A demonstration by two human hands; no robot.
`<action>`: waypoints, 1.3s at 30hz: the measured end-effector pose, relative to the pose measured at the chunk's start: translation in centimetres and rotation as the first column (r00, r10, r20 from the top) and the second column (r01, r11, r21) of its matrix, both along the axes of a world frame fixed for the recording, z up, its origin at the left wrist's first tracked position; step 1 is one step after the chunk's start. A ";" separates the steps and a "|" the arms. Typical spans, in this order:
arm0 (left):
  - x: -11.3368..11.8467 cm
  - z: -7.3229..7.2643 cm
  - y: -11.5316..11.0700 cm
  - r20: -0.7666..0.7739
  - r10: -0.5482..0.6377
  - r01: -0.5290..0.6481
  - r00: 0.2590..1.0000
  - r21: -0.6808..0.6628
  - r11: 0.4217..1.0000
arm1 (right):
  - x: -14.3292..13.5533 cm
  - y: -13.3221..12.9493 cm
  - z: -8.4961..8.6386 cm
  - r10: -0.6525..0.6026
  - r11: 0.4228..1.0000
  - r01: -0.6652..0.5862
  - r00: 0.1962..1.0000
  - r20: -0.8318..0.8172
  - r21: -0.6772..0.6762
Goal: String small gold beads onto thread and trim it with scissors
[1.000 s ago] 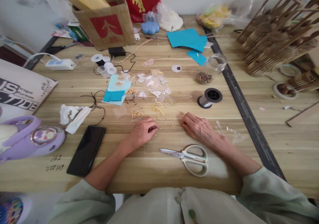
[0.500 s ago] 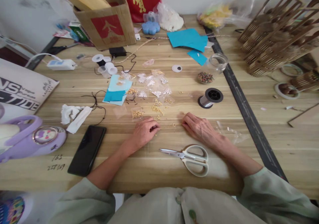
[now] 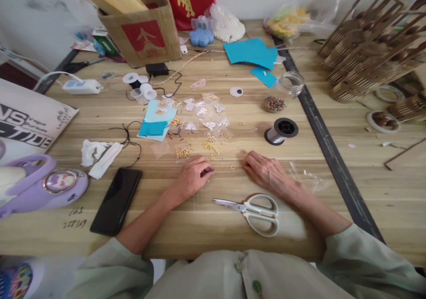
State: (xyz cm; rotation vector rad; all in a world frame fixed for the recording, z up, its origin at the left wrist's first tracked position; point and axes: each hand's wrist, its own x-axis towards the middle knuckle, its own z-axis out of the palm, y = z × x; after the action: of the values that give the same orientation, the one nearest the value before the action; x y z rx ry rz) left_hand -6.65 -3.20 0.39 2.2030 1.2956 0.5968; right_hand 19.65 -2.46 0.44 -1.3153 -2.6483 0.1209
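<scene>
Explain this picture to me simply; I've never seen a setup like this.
There is no machine here: a person works with two bare hands. The view comes from a camera worn on their head, looking forward and down, so their left hand is on the left and their right hand on the right.

Between the fingertips of both hands runs a thin gold-coloured chain with a small ring on it; the fingers hide its ends.

On the wooden table, scissors lie nearer the body, and a black phone lies by the left forearm. Beyond the hands are small gold-coloured pieces, a spool of wire and blue sheets.
</scene>
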 end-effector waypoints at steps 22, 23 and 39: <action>-1.6 1.2 0.1 -0.079 -0.049 0.041 0.996 -0.104 0.994 | 0.1 0.0 1.1 -0.001 0.999 0.002 1.000 0.029 -0.053; -1.7 1.3 0.1 -0.086 -0.051 0.041 0.995 -0.109 0.993 | 0.1 0.0 1.2 0.002 0.998 0.000 0.999 0.033 -0.057; -2.3 2.3 0.3 -0.177 -0.067 0.041 0.982 -0.147 0.988 | 0.2 0.1 1.3 -0.002 0.998 0.003 1.000 0.024 -0.070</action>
State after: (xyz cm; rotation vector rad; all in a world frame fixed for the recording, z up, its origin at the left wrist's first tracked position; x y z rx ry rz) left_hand -8.93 -2.92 2.73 2.2063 1.3198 0.2778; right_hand 19.88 -2.39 1.76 -1.3495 -2.6853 0.2009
